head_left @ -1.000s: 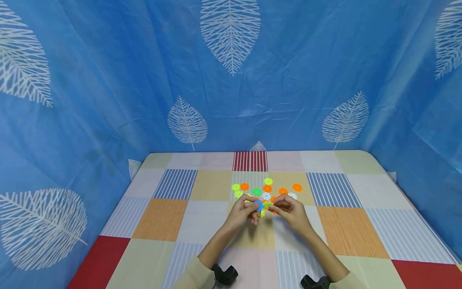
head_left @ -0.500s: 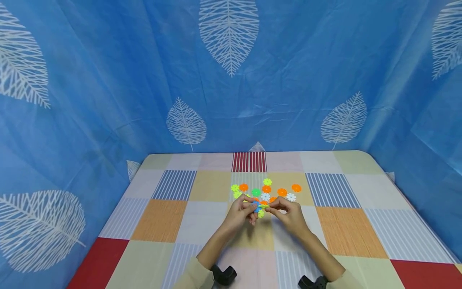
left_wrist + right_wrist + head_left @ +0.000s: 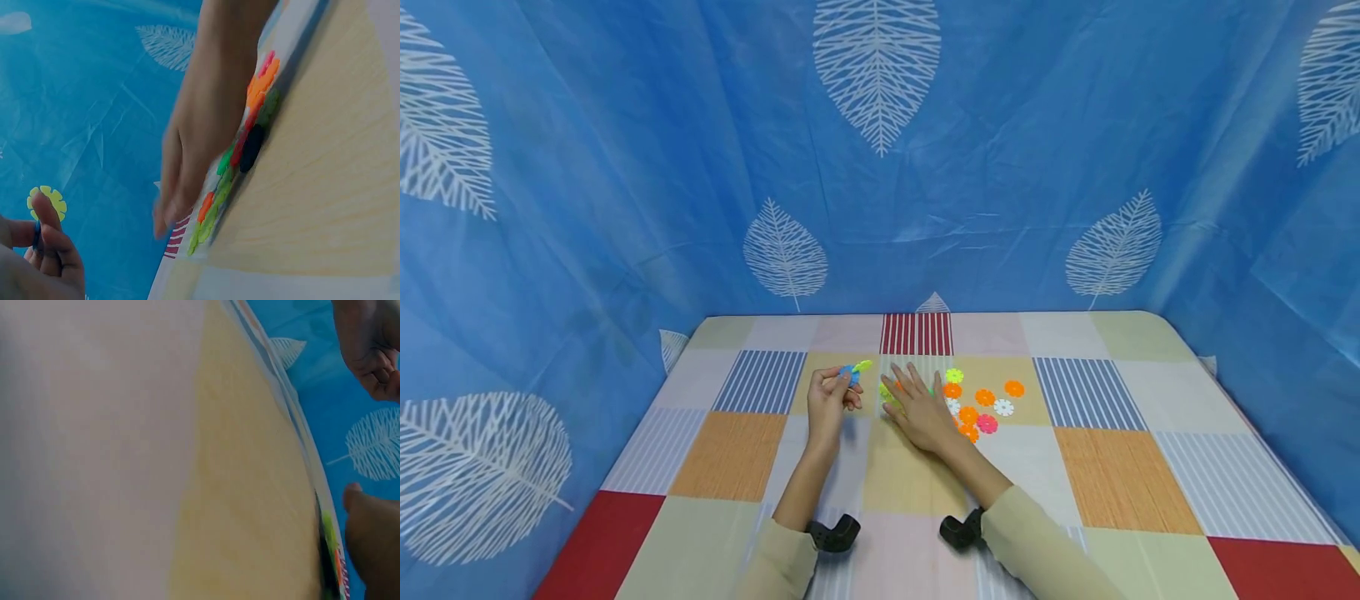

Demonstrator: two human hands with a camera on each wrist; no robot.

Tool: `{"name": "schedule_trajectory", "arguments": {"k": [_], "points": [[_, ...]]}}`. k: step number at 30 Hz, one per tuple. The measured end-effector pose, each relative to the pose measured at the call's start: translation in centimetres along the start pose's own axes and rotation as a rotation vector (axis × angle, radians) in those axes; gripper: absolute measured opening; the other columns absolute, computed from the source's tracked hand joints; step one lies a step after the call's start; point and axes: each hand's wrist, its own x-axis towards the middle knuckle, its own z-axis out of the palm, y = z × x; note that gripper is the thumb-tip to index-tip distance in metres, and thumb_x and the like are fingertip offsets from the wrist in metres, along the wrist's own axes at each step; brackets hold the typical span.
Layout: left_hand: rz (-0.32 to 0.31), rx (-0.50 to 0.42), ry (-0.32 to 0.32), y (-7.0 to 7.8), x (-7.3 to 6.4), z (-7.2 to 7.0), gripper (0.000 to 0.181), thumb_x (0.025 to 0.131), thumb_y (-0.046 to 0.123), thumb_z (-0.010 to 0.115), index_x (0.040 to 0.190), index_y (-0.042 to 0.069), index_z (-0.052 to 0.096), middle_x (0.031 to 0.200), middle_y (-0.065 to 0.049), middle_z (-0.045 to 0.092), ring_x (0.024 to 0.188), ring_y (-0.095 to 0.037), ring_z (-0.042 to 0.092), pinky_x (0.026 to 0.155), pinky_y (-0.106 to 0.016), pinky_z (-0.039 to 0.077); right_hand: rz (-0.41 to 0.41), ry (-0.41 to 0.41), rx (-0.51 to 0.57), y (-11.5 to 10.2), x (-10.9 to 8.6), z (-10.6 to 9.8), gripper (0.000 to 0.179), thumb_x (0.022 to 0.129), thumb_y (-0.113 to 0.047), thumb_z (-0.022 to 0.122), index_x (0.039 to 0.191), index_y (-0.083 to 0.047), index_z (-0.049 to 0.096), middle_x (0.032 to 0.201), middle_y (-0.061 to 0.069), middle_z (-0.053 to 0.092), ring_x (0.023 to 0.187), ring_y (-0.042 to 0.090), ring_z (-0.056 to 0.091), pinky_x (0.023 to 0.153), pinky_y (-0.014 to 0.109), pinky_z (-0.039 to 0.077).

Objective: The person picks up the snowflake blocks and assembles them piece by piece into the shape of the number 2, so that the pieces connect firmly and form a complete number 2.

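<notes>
A blue flower-shaped plastic disc point(image 3: 851, 377) is pinched between the thumb and fingers of my left hand point(image 3: 827, 408), raised above the table. Joined to it is a yellow-green flower disc point(image 3: 863, 365), which sticks up behind my fingers in the left wrist view. My right hand point(image 3: 922, 410) stretches over the left part of a group of loose flower discs, fingers spread and palm down. It hides some green and yellow-green discs; whether it touches them I cannot tell. Orange discs point(image 3: 985, 397), white discs point(image 3: 1003, 407) and a pink disc point(image 3: 987, 424) lie to its right.
A patchwork-patterned cloth point(image 3: 917, 483) covers the table. Blue curtains with white leaf prints point(image 3: 880, 233) enclose its back and sides. Black wrist devices point(image 3: 835, 534) sit on both forearms.
Earlier both hands held the joined blue and yellow-green discs together. My right hand has let go and moved left over the loose discs; my left hand has carried the pair left and away.
</notes>
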Motion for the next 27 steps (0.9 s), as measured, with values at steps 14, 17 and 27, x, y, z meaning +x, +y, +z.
{"name": "schedule_trajectory", "arguments": {"k": [14, 17, 27], "points": [[-0.096, 0.04, -0.106, -1.7, -0.4, 3.0, 0.024, 0.095, 0.007, 0.05, 0.113, -0.003, 0.039, 0.066, -0.003, 0.059, 0.049, -0.008, 0.05, 0.051, -0.018, 0.039, 0.118, 0.042, -0.016, 6.7, -5.2, -1.3, 0.043, 0.099, -0.028, 0.039, 0.14, -0.017, 0.041, 0.145, 0.006, 0.034, 0.134, 0.032, 0.024, 0.103, 0.062, 0.008], [-0.111, 0.079, -0.173, -1.9, -0.9, 4.0, 0.024, 0.095, 0.007, 0.049, 0.114, -0.004, 0.038, 0.067, -0.005, 0.059, 0.051, -0.009, 0.051, 0.052, -0.02, 0.04, 0.127, 0.071, 0.024, 8.1, -6.1, -1.9, 0.043, 0.097, -0.03, 0.044, 0.138, -0.017, 0.045, 0.144, 0.007, 0.036, 0.134, 0.034, 0.025, 0.102, 0.065, 0.007], [-0.089, 0.184, -0.327, -2.3, -2.7, 5.2, 0.022, 0.095, 0.002, 0.047, 0.112, -0.009, 0.039, 0.076, -0.028, 0.059, 0.052, -0.013, 0.051, 0.051, -0.02, 0.041, 0.1, 0.271, 0.117, 9.2, -6.7, -2.6, 0.027, 0.079, -0.027, 0.073, 0.1, -0.011, 0.072, 0.117, 0.022, 0.052, 0.107, 0.039, 0.042, 0.09, 0.053, 0.033]]}}
